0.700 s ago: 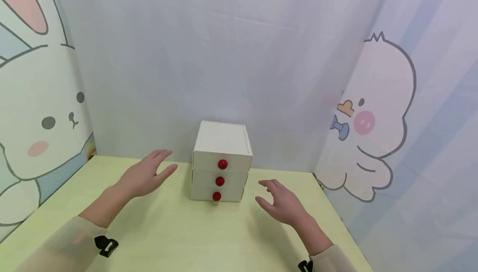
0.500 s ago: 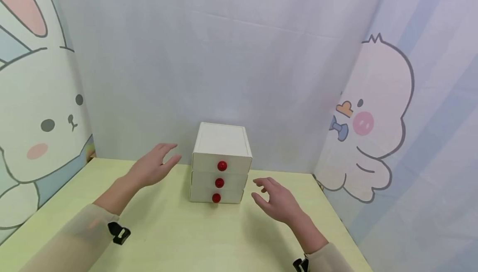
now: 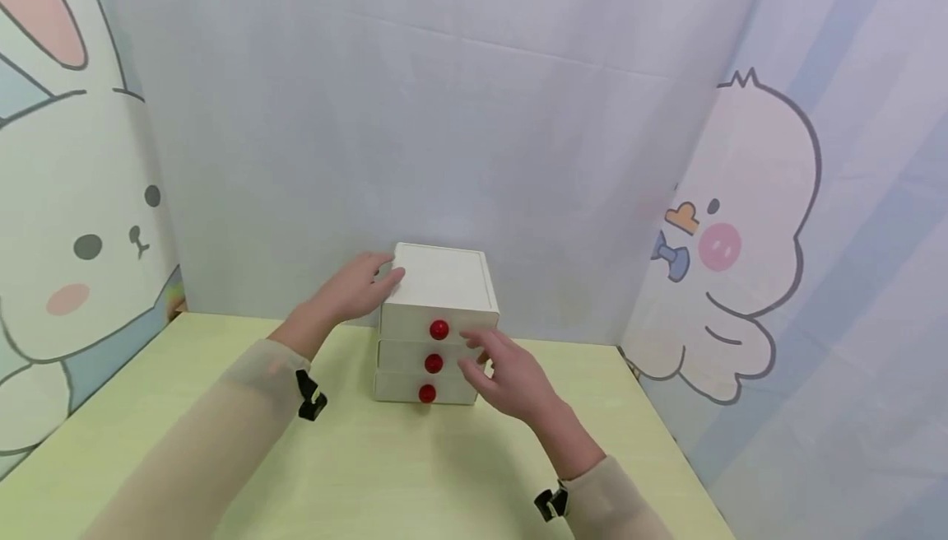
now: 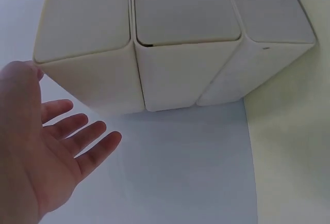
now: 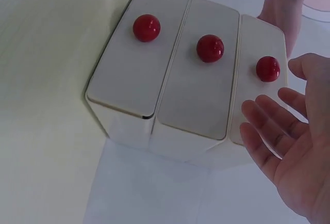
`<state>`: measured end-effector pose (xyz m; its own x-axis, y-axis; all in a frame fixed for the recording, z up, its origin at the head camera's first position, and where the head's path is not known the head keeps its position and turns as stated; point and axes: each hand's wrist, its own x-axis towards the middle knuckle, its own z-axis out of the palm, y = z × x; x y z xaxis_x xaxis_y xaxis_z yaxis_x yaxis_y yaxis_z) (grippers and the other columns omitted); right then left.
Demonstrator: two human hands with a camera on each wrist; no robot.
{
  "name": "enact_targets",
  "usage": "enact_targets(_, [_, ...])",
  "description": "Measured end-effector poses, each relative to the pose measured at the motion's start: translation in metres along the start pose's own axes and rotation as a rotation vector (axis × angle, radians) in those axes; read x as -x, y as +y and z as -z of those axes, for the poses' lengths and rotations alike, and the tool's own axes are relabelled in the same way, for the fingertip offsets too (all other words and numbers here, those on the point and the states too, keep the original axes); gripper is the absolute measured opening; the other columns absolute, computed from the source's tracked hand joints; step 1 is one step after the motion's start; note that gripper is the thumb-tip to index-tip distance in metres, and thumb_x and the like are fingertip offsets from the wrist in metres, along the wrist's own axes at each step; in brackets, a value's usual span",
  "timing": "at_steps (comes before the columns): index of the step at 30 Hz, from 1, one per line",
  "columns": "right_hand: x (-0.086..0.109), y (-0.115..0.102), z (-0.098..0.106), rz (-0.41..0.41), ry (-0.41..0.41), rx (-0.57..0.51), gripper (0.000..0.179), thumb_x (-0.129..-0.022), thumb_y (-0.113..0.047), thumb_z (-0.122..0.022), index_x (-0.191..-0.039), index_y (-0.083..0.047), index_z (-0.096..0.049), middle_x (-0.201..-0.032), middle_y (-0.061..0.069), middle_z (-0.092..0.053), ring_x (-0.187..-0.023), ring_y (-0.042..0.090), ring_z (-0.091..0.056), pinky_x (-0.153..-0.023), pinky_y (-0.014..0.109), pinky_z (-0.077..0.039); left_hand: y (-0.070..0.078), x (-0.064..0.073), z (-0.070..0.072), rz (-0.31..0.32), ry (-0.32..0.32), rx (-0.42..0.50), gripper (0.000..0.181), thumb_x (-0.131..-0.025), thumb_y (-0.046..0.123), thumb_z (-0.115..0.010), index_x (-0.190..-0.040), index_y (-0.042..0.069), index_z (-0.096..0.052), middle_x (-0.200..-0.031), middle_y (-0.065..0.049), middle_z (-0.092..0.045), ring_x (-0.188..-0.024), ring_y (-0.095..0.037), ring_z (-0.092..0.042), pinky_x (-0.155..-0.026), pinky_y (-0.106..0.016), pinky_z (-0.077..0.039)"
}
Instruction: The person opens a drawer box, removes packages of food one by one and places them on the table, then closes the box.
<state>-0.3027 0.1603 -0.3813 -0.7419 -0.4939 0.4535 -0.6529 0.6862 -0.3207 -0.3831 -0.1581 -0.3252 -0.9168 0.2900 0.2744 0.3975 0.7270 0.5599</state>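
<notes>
A white three-drawer box (image 3: 444, 276) stands at the back of the table, each drawer front bearing a round red knob (image 3: 439, 329). My left hand (image 3: 354, 289) is at the box's upper left edge, its thumb over the top; in the left wrist view the fingers (image 4: 98, 152) spread loosely beside the side wall. Whether it touches the box I cannot tell. In front of the right part of the drawer fronts hovers my right hand (image 3: 511, 375), fingers slightly bent and holding nothing. The right wrist view puts that hand (image 5: 294, 146) nearest the top drawer's knob (image 5: 268, 69).
The pale yellow-green table (image 3: 355, 474) extends in front of the box and to both sides. A plain light curtain (image 3: 415, 112) hangs close behind it. Printed curtains with a rabbit (image 3: 89, 276) and a chick (image 3: 763, 194) flank the table.
My left hand has moved right, up to the box's upper left edge. My right hand has moved left, from beside the box to in front of its drawers. The box looks unmoved.
</notes>
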Motion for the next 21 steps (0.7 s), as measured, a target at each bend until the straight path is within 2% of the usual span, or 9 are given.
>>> enact_targets(4, [-0.014,-0.008,-0.005,-0.002,-0.011,-0.032,0.045,-0.108,-0.028,-0.069,-0.152,-0.019,-0.061,-0.13,0.004,-0.075,-0.1,0.016,-0.076,-0.084,0.036,-0.064,0.006,-0.018,-0.001,0.0,-0.028,0.064,0.067,-0.115,0.037,-0.046,-0.167,-0.004,-0.038,-0.172,-0.031,-0.039,-0.156,-0.052,-0.043,-0.128,-0.066,-0.037])
enact_targets(10, [-0.027,-0.013,-0.012,-0.006,-0.029,-0.044,0.047,-0.109,-0.028,-0.067,-0.155,-0.022,-0.06,-0.135,0.002,-0.073,-0.091,0.011,-0.072,-0.08,0.03,-0.062,0.011,-0.037,-0.006,0.008,-0.072,0.072,0.062,-0.114,0.032,-0.049,-0.165,-0.002,-0.045,-0.173,-0.027,-0.039,-0.165,-0.048,-0.029,-0.135,-0.063,-0.027])
enact_targets(17, [-0.037,-0.013,-0.017,0.013,-0.02,-0.066,0.041,-0.109,-0.022,-0.067,-0.149,-0.018,-0.062,-0.128,0.001,-0.074,-0.083,0.01,-0.068,-0.077,0.028,-0.061,0.011,-0.042,-0.013,0.028,-0.187,0.031,0.061,-0.118,0.033,-0.035,-0.173,0.006,-0.033,-0.184,-0.022,-0.013,-0.171,-0.046,-0.008,-0.138,-0.066,-0.012])
enact_targets(21, [-0.043,-0.012,-0.019,-0.006,-0.01,-0.092,0.035,-0.108,-0.019,-0.068,-0.143,-0.017,-0.066,-0.119,0.002,-0.077,-0.083,0.011,-0.07,-0.077,0.027,-0.061,0.011,-0.044,-0.015,0.02,-0.199,0.006,0.06,-0.119,0.032,-0.028,-0.174,0.008,-0.029,-0.185,-0.022,-0.01,-0.172,-0.046,-0.006,-0.138,-0.066,-0.011])
